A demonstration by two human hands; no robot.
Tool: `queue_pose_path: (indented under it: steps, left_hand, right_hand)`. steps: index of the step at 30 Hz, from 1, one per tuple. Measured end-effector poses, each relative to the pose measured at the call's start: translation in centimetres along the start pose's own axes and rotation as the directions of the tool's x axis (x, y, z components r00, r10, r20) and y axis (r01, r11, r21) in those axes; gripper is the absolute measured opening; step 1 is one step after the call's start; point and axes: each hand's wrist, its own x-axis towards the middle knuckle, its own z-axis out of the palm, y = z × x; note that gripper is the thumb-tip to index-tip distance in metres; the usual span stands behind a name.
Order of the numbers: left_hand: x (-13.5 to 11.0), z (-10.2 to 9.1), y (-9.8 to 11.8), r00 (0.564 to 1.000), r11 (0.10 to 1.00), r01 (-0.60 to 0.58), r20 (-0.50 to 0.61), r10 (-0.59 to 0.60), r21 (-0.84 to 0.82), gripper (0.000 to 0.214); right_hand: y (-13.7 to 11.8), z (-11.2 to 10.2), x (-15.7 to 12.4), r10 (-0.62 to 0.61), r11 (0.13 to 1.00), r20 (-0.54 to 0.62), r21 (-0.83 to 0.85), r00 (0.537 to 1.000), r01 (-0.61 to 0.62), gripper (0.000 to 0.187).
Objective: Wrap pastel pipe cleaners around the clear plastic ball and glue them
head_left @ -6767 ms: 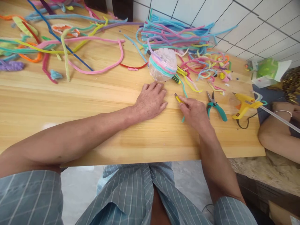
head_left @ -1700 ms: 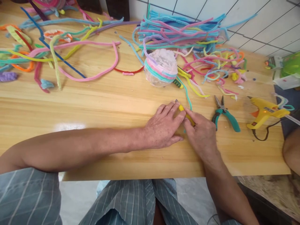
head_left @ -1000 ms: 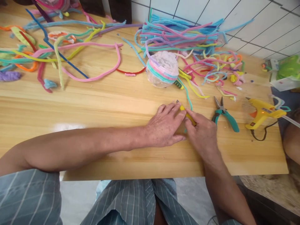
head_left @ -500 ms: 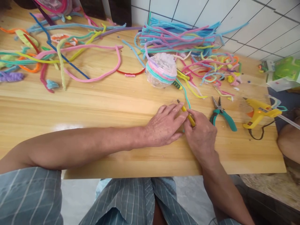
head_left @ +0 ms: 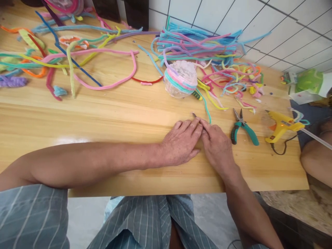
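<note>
My right hand [head_left: 218, 143] is closed around a slim yellow tool with a dark tip [head_left: 194, 114]. Only the tip pokes out past the fingers, and its exact kind cannot be made out. Palm down on the wooden table [head_left: 116, 119], my left hand [head_left: 180, 143] lies with fingers stretched out, their ends touching the right hand's fingers beside the tool. Beyond the hands sits a pale roundish ball [head_left: 181, 77] ringed with pink, teal and lilac strips. A teal fuzzy stem [head_left: 206, 107] runs from near it to the right hand.
Green-handled pliers [head_left: 245, 129] and a yellow glue gun [head_left: 284, 126] lie at the right. Behind the ball is a bundle of fuzzy stems [head_left: 197, 43]; loose stems [head_left: 103, 86] spread over the left. A person's arm [head_left: 316, 155] shows at the right edge.
The yellow shaft, visible earlier between my hands, is now covered by the fingers. My right hand has shifted slightly left, closer against the left one. The whole view has shifted a little.
</note>
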Motion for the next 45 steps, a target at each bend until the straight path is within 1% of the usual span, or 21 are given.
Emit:
queue_pose_path:
  steps: [4, 12, 17, 20, 25, 30, 34, 37, 41, 43, 45]
  left_hand:
    - [0.1, 0.0, 0.1, 1.000, 1.000, 0.019, -0.001, -0.019, 0.001, 0.082]
    - [0.6, -0.4, -0.3, 1.000, 1.000, 0.025, 0.008, -0.025, 0.004, 0.077]
    - [0.8, -0.4, -0.5, 1.000, 1.000, 0.008, -0.006, -0.008, 0.016, 0.078]
    - [0.8, -0.2, -0.6, 1.000, 1.000, 0.001, -0.019, -0.001, 0.015, 0.079]
    - [0.9, 0.2, -0.7, 0.998, 1.000, 0.001, -0.056, 0.000, 0.017, 0.079]
    - [0.8, -0.1, -0.7, 0.997, 1.000, -0.004, -0.072, 0.006, 0.031, 0.076]
    - [0.4, -0.6, -0.2, 0.993, 0.996, -0.080, -0.082, 0.083, 0.030, 0.074]
    - [0.1, -0.6, 0.0, 0.993, 0.995, -0.098, -0.064, 0.099, 0.016, 0.072]
    - [0.1, -0.1, -0.1, 0.998, 0.999, -0.049, -0.047, 0.049, 0.000, 0.075]
    - [0.1, 0.1, -0.2, 0.998, 0.999, -0.037, -0.042, 0.037, -0.003, 0.077]
    - [0.2, 0.1, -0.2, 0.999, 1.000, -0.026, -0.028, 0.026, -0.006, 0.079]
  right_hand:
    - [0.4, -0.1, 0.5, -0.009, 0.998, 0.034, 0.066, 0.999, 0.007, 0.052]
    - [0.8, -0.7, 1.5, -0.037, 0.999, 0.103, 0.018, 0.994, 0.035, 0.056]
    - [0.8, -0.5, 1.3, -0.034, 0.999, 0.095, 0.042, 0.995, 0.030, 0.057]
    - [1.0, -0.5, 1.3, -0.038, 0.995, 0.092, 0.099, 0.995, 0.029, 0.056]
    - [0.8, -0.3, 1.6, -0.002, 0.989, 0.087, 0.147, 0.996, -0.011, 0.054]
    - [0.8, -0.2, 1.6, 0.009, 0.969, 0.080, 0.246, 0.997, -0.028, 0.051]
    - [1.2, -0.5, 1.4, 0.105, 0.934, 0.058, 0.338, 0.993, -0.118, 0.050]
    - [1.5, -0.7, 1.6, 0.163, 0.901, 0.101, 0.390, 0.981, -0.190, 0.051]
    - [1.3, -1.0, 1.7, 0.147, 0.853, 0.158, 0.479, 0.976, -0.206, 0.053]
    - [1.2, -0.9, 1.7, 0.113, 0.849, 0.156, 0.498, 0.981, -0.178, 0.053]
    - [1.1, -0.9, 1.7, 0.074, 0.857, 0.129, 0.500, 0.989, -0.129, 0.052]
